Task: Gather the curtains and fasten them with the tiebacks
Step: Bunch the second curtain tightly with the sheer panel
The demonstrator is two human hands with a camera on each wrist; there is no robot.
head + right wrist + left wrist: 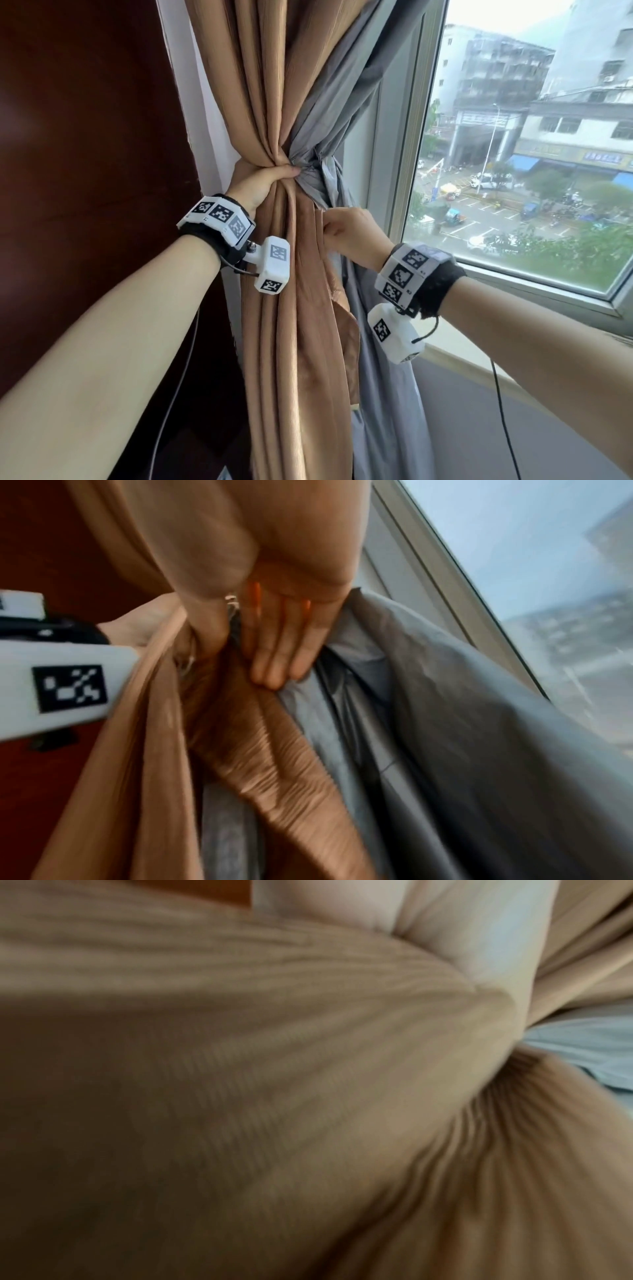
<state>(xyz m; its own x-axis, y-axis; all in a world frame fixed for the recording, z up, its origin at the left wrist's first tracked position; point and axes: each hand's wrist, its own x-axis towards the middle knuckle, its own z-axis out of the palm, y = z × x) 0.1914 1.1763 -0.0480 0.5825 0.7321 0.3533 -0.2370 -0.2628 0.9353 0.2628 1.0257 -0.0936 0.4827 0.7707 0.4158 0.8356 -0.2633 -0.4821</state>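
1. Head view: by the window [513,154], left hand [263,181] wraps tight round the waist of the tan curtain [294,308] w/ its grey lining [342,102]. Right hand [349,233] pinches a tan fold just below, fingers curled. No tieback in sight.
2. Left wrist: blurred tan curtain [240,1069] fills the frame; grip itself can't be made out here.
3. Right wrist: right hand's fingers [274,656] lie straight & together, tips pressed where tan curtain [274,764] meets grey lining [445,723]; thumb hidden. Step, by my read: gathering nearly done, fastening not begun. Next move needs the tieback found & looped round the bunch while the left hand's hold stays firm.
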